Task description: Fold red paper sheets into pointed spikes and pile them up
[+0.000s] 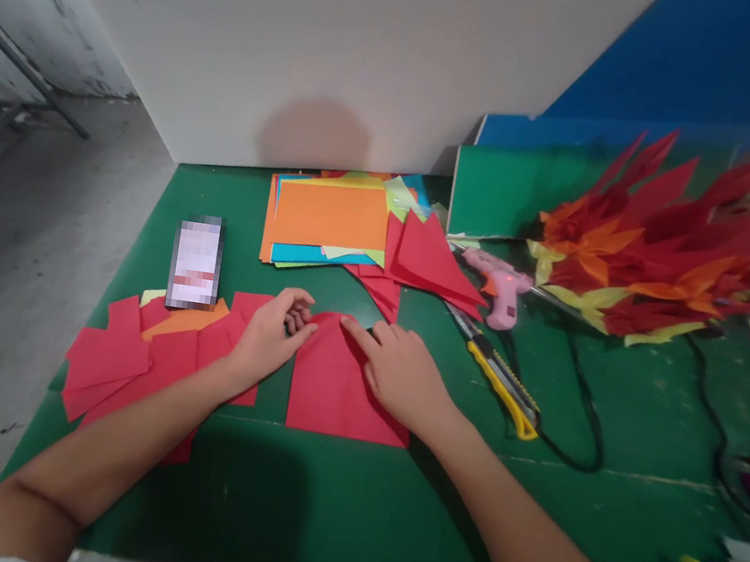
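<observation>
Leftmost, loose red paper pieces (110,351) lie on the green table (220,492), partly under the left forearm. Left hand (274,332): fingers loosely curled, half open, thumb at the sheet's far left corner; can't tell if it pinches. Red paper sheet (341,397) sits flat between the hands, mostly on the near side of the fingertips, roughly square, no clear long axis. Right hand (404,373) is nearer, overlapping its right part: index extended onto the far edge, other fingers bent, thumb hidden, grip unclear. Yellow utility knife (503,387) lies further right.
</observation>
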The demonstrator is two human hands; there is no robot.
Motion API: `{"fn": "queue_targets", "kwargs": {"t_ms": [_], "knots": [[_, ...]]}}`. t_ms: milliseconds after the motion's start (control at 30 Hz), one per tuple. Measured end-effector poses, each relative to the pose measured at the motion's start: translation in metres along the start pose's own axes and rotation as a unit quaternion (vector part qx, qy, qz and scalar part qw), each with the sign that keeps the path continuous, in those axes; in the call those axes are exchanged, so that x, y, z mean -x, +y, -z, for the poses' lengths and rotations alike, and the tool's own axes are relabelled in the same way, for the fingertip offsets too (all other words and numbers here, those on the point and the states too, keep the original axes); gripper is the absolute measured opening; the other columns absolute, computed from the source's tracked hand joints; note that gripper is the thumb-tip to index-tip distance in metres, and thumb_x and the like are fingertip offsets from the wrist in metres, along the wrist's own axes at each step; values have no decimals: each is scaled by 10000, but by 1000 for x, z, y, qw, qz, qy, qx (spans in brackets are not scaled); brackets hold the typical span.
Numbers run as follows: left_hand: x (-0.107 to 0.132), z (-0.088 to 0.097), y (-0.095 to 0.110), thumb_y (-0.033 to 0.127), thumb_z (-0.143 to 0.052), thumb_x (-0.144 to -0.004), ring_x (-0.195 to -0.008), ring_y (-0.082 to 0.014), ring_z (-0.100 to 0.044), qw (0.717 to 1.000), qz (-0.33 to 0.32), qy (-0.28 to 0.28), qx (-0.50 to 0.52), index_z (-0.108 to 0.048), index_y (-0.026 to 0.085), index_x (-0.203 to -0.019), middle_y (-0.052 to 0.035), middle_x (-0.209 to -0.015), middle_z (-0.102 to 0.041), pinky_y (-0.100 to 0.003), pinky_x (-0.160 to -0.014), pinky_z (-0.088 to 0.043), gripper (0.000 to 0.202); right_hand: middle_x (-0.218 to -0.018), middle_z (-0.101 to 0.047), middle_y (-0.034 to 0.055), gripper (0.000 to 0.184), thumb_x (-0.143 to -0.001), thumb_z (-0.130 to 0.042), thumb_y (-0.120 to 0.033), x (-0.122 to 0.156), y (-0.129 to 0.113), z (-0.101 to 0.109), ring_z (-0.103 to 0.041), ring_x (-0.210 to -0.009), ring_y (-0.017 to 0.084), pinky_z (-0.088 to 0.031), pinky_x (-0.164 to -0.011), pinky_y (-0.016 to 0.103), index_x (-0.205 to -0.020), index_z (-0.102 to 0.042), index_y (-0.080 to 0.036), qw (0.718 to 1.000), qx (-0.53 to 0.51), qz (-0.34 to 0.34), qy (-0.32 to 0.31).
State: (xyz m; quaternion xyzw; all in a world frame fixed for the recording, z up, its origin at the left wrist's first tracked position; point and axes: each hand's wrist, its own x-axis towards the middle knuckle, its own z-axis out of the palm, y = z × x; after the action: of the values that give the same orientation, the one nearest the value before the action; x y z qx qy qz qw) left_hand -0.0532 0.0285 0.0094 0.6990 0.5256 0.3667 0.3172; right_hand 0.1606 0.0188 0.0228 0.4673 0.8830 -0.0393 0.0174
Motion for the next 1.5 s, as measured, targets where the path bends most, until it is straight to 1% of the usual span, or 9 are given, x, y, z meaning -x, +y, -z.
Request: {"fn": "queue_targets", "kwargs": {"t_ms": [100, 200, 267, 500, 733, 1000, 1100, 1300, 1500], "knots": [[0, 2, -2, 102, -554, -837, -685, -111, -570, 993, -90, -15, -73, -567, 186, -939, -7, -796, -605, -245, -641, -491, 133, -918, -558, 81, 554, -871, -380, -119, 0, 0, 0, -481, -832, 211, -263, -673, 324, -1417, -370, -214, 1000, -2, 1, 1], [1, 3, -5, 144, -517, -891, -776, -156, -586, 966, -195, -24, -165, -618, 186, -908, -40, -835, -632, -303, -708, -488, 111, -917, -558, 83, 547, -872, -381, -117, 0, -1, 0, -480, -835, 213, -263, -671, 326, -1412, -377, -208, 1000, -5, 1, 0], [1, 4, -6, 176, -491, -916, -780, -169, -581, 951, -229, -28, -204, -636, 184, -895, -50, -836, -632, -312, -700, -485, 146, -925, -560, 84, 535, -879, -377, -125, 0, -1, 0, -480, -837, 214, -263, -672, 325, -1407, -383, -209, 1000, -6, -1, 0], [1, 4, -4, 170, -441, -939, -895, -183, -615, 946, -252, -62, -194, -632, 170, -923, -81, -986, -666, -345, -800, -515, 191, -944, -565, 87, 509, -890, -376, -131, 0, -1, 1, -485, -843, 213, -265, -688, 322, -1393, -403, -199, 1000, -13, -6, -9], [-2, 6, -8, 174, -465, -933, -880, -185, -638, 946, -259, -57, -185, -634, 168, -971, -77, -968, -694, -358, -791, -532, 173, -936, -559, 82, 525, -885, -384, -128, 1, 0, -2, -478, -827, 207, -258, -671, 319, -1404, -382, -203, 1000, -7, 0, 5], [-6, 7, -4, 134, -546, -865, -799, -157, -650, 979, -149, -7, -141, -644, 183, -901, -46, -862, -691, -297, -725, -543, 115, -926, -556, 81, 538, -879, -385, -128, 1, 0, -3, -480, -833, 210, -266, -687, 326, -1410, -376, -212, 1000, 1, 2, 7], [-6, 7, -6, 152, -512, -893, -801, -159, -638, 973, -174, -23, -150, -651, 185, -904, -50, -867, -679, -308, -728, -533, 143, -915, -555, 84, 539, -880, -386, -131, 1, 0, -3, -479, -834, 212, -262, -674, 325, -1413, -374, -209, 1000, 3, 0, 2], [-5, 7, -11, 207, -441, -945, -821, -182, -607, 940, -256, -71, -213, -668, 173, -935, -83, -905, -653, -317, -701, -511, 230, -953, -566, 90, 524, -891, -379, -141, 1, 0, -4, -483, -847, 212, -272, -694, 325, -1411, -378, -201, 1000, -7, -5, 4], [-7, 9, -10, 191, -411, -957, -874, -188, -598, 928, -302, -92, -199, -654, 152, -959, -106, -1002, -663, -352, -778, -511, 246, -966, -568, 87, 542, -886, -389, -134, 1, -2, -2, -494, -854, 213, -289, -700, 323, -1423, -353, -194, 1000, -7, -9, 11]]}}
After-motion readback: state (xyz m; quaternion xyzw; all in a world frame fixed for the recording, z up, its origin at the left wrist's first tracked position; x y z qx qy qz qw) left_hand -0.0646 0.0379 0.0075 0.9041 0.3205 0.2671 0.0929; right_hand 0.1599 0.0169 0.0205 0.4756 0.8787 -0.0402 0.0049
